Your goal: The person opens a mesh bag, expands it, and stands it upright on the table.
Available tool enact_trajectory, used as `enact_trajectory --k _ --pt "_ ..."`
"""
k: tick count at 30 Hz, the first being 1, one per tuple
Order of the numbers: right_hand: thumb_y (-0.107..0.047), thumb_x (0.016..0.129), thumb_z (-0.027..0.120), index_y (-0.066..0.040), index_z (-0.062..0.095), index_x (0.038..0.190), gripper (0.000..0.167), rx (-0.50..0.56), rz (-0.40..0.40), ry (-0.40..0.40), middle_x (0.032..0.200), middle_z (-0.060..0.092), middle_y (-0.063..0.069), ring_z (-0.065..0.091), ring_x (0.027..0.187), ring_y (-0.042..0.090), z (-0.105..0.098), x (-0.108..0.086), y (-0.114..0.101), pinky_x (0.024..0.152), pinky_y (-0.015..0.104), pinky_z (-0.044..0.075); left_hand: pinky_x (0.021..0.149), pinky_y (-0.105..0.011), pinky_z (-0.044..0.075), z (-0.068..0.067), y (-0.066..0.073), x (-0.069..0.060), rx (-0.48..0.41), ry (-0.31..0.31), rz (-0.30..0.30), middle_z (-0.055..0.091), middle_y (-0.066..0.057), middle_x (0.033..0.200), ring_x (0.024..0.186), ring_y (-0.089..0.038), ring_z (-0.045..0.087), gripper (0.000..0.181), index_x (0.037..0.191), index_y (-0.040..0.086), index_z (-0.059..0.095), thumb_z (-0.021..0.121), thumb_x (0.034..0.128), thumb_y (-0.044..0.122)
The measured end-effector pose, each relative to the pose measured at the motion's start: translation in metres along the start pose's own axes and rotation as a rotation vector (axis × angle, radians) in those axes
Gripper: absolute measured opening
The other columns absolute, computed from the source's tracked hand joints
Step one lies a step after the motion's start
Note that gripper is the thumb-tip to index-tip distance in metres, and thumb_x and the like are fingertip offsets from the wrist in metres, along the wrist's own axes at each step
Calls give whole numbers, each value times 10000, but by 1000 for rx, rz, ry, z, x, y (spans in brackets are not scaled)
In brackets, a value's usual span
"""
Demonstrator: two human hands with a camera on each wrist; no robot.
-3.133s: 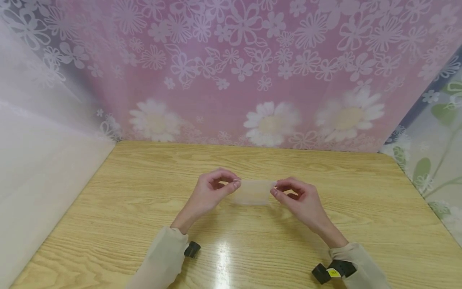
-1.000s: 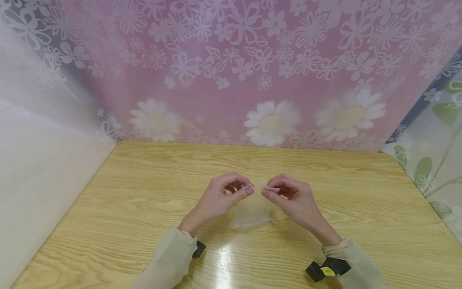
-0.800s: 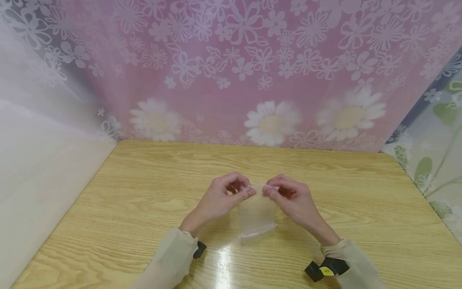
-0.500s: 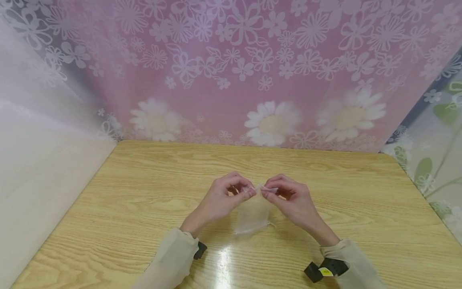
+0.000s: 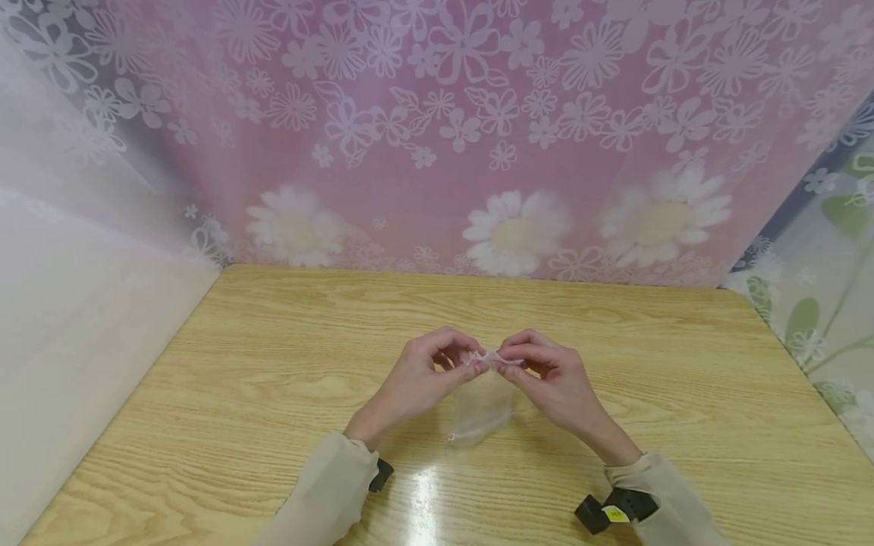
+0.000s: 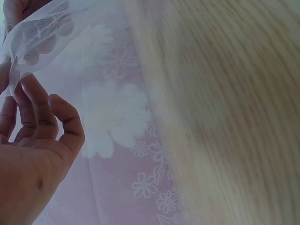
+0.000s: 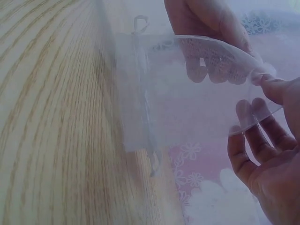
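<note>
Now your left hand (image 5: 429,371) and right hand (image 5: 556,373) are both pinching one edge of a sheer white rectangular mesh drawstring bag (image 5: 483,409), which is hanging between them over the table; whether its lower end is touching the wood, you aren't being shown clearly. Your fingertips are nearly meeting — moments ago they were standing well apart, with the fabric stretching flat between them — and the pinched edge is bunching into small folds. Apparently, then, you are gathering the mesh in rather than spreading it. A thin white ribbon drawstring (image 7: 145,98) is running across the end away from your fingers, a loop sticking out at each side.

Farther out, beige fabric sleeves (image 5: 324,485) are covering your forearms, and a small yellow label (image 5: 616,514) is showing on the black wrist-worn device (image 5: 592,516) at your right, its marks too small to read. Beneath, a pale wood-grain table (image 5: 273,356) is stretching back to a pink flower-printed curtain (image 5: 396,174) with no legible lettering.
</note>
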State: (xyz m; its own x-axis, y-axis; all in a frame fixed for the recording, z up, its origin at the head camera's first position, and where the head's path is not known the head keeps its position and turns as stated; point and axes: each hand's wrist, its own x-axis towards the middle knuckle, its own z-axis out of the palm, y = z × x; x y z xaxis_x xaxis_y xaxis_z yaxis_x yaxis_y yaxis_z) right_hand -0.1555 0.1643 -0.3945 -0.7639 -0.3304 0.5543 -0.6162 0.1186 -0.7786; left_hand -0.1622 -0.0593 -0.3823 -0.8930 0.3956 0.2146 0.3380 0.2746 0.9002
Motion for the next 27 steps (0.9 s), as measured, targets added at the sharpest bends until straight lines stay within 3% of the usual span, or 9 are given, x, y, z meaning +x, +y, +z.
enact_trajectory --k 5,10,14,23,27 --pt "145 877 697 27 756 1027 200 -22 1 23 988 688 52 651 883 58 0 2 -2 716 187 567 775 -259 547 0 0 0 4 9 26 681 28 904 838 -108 609 107 1024 180 721 760 941 236" --pt "123 860 732 -21 736 1132 307 -80 41 131 1054 714 2 667 958 69 -1 4 -6 766 196 585 765 -274 552 1 -1 0 3 41 50 683 33 901 820 -104 615 75 1005 187 719 748 951 230" --pt "137 843 742 17 708 1146 328 -60 74 198 1037 717 41 687 943 81 -2 5 -8 759 194 582 765 -270 553 1 -2 0 -3 90 55 675 42 928 823 -107 626 69 1002 198 717 751 949 226" --pt "159 839 731 97 638 1145 326 94 101 201 1011 729 50 734 920 92 2 4 -9 765 211 609 764 -257 556 3 -2 1 -14 156 65 645 44 1009 830 -113 630 74 1004 194 708 746 955 232" --pt "106 873 731 53 690 1085 222 69 94 146 1011 732 6 736 915 98 3 3 -8 774 222 613 756 -251 553 5 -2 2 -22 168 66 688 39 1020 813 -98 642 79 1019 185 710 743 957 222"
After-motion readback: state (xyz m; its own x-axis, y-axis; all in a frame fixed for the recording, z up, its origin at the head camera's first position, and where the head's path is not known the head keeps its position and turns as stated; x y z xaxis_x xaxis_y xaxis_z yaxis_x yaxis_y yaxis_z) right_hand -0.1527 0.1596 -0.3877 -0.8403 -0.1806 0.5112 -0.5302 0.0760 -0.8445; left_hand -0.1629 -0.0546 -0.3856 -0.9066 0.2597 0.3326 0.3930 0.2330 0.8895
